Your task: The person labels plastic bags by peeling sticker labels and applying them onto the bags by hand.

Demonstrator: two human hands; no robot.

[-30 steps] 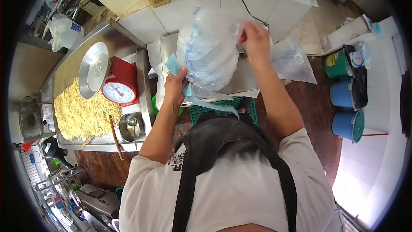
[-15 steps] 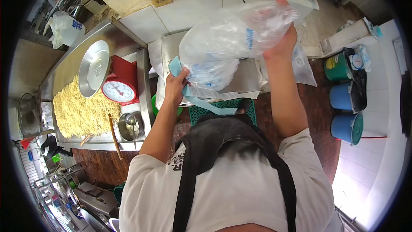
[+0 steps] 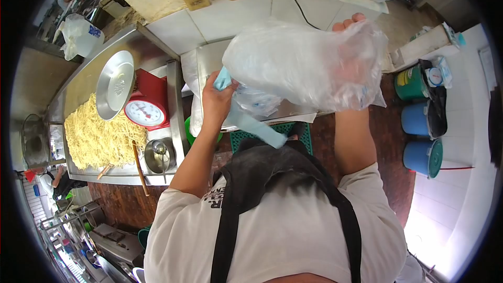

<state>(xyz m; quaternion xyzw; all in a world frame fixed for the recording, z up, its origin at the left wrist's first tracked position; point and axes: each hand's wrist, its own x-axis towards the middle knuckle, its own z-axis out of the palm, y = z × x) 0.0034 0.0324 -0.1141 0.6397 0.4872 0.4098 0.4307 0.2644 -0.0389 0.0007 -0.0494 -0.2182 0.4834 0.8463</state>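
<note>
A bundle of clear plastic bags (image 3: pixel 283 63) stretches between my hands above a metal work surface (image 3: pixel 209 52). My left hand (image 3: pixel 217 97) is closed round a light-blue strip (image 3: pixel 257 128) at the bundle's left end; the strip's loose tail hangs toward my apron. More crumpled clear plastic with blue print (image 3: pixel 257 100) lies just right of that hand. At the bundle's right end, my right hand (image 3: pixel 350 55) grips the plastic. Its palm shows blurred through the film, and its fingertips stick out above the top edge.
On the left, a steel counter holds yellow noodles (image 3: pixel 102 136), a red scale (image 3: pixel 152 97) with a metal pan (image 3: pixel 116 85), and a small pot (image 3: pixel 159 154). Lidded buckets (image 3: pixel 419 157) stand along the right wall. A green mat (image 3: pixel 243 139) lies on the floor. Another person is far left.
My right hand has moved slightly right and down, and the plastic now covers more of it. The bundle has spread rightward. My left hand shifted slightly right, and the strip's tail swung.
</note>
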